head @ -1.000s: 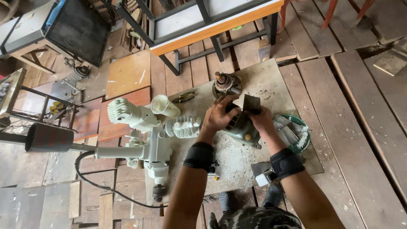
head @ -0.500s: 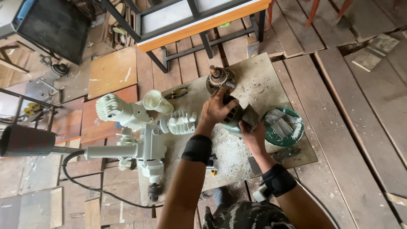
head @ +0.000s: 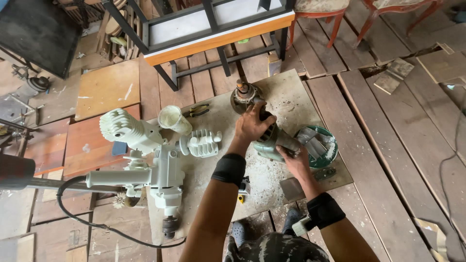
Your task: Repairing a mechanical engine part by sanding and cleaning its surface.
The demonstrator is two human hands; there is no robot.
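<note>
While hands point(head: 252, 127) grip motor housing point(head: 272, 143), green bowl point(head: 331, 151) holds metal parts point(head: 313, 140).

I see a floor of worn wooden planks point(head: 388, 160), gaps between boards, in even daylight. A dusty grey board point(head: 291, 97) lies flat on it. Beyond stands a black metal-framed table point(head: 213, 29) with an orange wooden edge. Red-legged chairs point(head: 340, 19) at top right. Flat orange panels point(head: 107, 87) lie at left.
</note>
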